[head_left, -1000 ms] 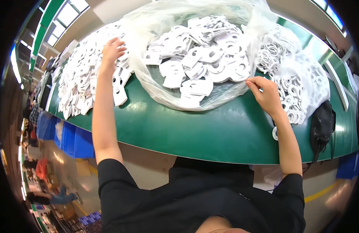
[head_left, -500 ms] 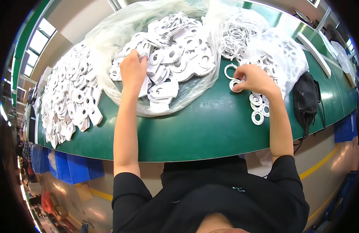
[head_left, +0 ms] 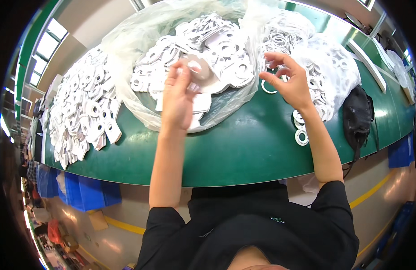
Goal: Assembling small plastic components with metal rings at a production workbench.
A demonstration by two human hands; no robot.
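Note:
My left hand is closed on a flat white plastic part with a round hole, blurred by motion. It is held above an open clear plastic bag heaped with similar white plates. To the right, my right hand is raised with thumb and forefinger curved round a white ring, seen nearly edge-on and mostly hidden by the fingers. Another white ring lies on the green table just below the thumb. Several small white rings lie by the right wrist.
A large heap of white plates covers the left of the green table. Bags of white rings stand at the right, beside a black pouch and a long white strip. Blue bins stand below the left edge.
My left hand has come away from the heap toward the right with a plate in it. The right hand has risen slightly from the table, taking a ring with it.

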